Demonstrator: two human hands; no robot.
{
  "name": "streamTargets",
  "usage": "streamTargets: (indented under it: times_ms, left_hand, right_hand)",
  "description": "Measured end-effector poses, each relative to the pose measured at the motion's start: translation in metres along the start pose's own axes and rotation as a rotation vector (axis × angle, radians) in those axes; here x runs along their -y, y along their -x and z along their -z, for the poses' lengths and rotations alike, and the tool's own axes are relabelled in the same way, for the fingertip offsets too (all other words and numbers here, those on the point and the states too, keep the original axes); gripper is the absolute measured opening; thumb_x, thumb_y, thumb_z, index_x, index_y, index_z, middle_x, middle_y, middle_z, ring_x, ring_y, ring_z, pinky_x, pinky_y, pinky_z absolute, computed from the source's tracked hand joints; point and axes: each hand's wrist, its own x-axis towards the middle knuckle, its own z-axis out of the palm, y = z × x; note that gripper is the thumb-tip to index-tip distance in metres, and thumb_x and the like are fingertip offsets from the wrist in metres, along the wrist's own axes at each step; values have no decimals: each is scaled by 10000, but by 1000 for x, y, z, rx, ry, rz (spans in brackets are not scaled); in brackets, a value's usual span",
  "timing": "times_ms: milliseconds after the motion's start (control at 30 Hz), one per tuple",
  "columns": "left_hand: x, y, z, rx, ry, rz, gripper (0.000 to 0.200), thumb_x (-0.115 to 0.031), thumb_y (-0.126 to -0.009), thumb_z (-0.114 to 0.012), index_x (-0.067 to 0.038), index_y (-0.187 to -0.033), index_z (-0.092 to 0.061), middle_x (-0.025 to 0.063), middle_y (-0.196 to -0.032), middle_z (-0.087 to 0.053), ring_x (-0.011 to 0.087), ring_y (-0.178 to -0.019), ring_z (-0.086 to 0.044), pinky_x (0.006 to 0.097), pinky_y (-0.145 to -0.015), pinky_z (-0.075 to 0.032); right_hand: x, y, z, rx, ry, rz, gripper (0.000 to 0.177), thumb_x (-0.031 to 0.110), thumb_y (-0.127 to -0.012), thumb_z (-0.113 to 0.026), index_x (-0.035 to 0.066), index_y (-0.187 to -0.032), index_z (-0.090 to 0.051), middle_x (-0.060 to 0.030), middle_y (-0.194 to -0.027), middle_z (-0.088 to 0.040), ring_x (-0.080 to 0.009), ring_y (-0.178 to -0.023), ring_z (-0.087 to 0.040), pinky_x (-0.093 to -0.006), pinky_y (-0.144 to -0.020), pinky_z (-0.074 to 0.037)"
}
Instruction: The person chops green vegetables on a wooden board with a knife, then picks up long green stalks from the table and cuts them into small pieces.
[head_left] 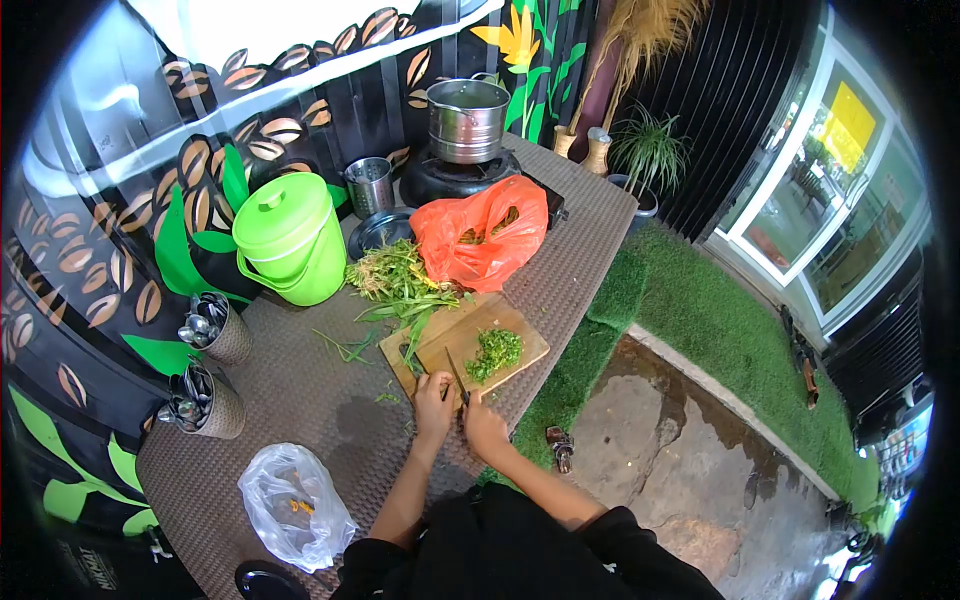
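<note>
In the head view, lower centre, the right hand (485, 425) is clenched around a slim dark kitchen knife (457, 378), its blade just beside the left hand (432, 397) — a slip could nick those fingers. The left hand lies curled on the rectangular wooden chopping board (520, 325); whether it pins anything, I cannot tell. A loose heap of finely chopped green leaves (495, 350) sits mid-board, on the brown woven-textured counter (300, 400).
</note>
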Motion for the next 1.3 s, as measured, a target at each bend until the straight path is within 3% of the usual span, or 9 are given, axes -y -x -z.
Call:
streamTargets:
  times_ms: [233,300,433,533,600,700,900,1233,1300]
  left_hand:
    - [8,9,-2,-33,-72,-112,141,-8,-790,-612,-9,-928,-583,158,-857,-559,318,-818,-604,384,-709,-481]
    - [7,10,-2,-57,-42,-123,143,-3,-794,-603,-7,-936,-589,161,-866,-563,320,-811,-598,392,-705,-478]
    - [3,3,5,-12,8,-24,166,2,-781,-618,5,-944,-591,162,-863,-573,332,-791,-589,396,-685,-476]
    - [8,-6,11,27,114,51,136,8,-765,-651,28,-890,-603,135,-814,-585,266,-817,-604,359,-720,-483]
    - [11,-6,16,-19,-198,-97,129,-16,-737,-689,33,-835,-620,137,-795,-589,282,-818,-581,369,-725,-468]
    - [10,-1,15,-31,-220,-173,129,-46,-728,-703,31,-794,-622,136,-791,-578,303,-810,-549,390,-727,-445]
    - [9,-4,4,71,-274,-184,108,-90,-786,-653,6,-827,-628,133,-847,-571,315,-887,-520,411,-782,-413]
    - [2,-5,-8,40,-213,-233,93,-78,-784,-643,-16,-852,-654,121,-857,-572,318,-885,-516,407,-776,-410]
    - [0,-2,-6,34,-222,-247,117,-71,-787,-639,-13,-885,-667,115,-870,-578,309,-883,-519,400,-795,-413]
  right_hand:
    - [2,-6,10,37,-31,72,358,292,-943,-424,-1,-1143,-373,-259,-780,-637,-447,-765,-632,-527,-684,-507]
    - [6,5,8,84,33,-17,327,265,-939,-409,-1,-1129,-393,-280,-817,-630,-425,-779,-642,-507,-662,-521]
    - [3,-5,10,91,-3,38,423,288,-941,-415,-8,-1237,-350,-263,-802,-639,-415,-766,-647,-501,-660,-524]
    - [0,2,5,-43,-36,101,354,299,-947,-422,0,-1130,-372,-247,-722,-632,-438,-693,-632,-521,-625,-511]
    - [-1,8,-1,-43,18,66,351,301,-948,-424,3,-1127,-371,-239,-699,-630,-431,-663,-632,-511,-589,-516]
    - [-3,6,4,-36,53,82,343,300,-946,-434,3,-1111,-385,-234,-683,-628,-427,-655,-633,-509,-583,-518]
    - [-17,-9,17,-21,53,66,325,302,-936,-450,9,-1072,-412,-234,-719,-642,-410,-693,-649,-505,-630,-528]
    - [-9,-6,18,25,13,-2,316,282,-943,-435,-7,-1066,-401,-271,-781,-632,-449,-742,-631,-526,-656,-509]
    - [-8,-16,19,44,43,49,304,264,-934,-430,-7,-1067,-389,-270,-797,-639,-431,-754,-643,-493,-654,-527]
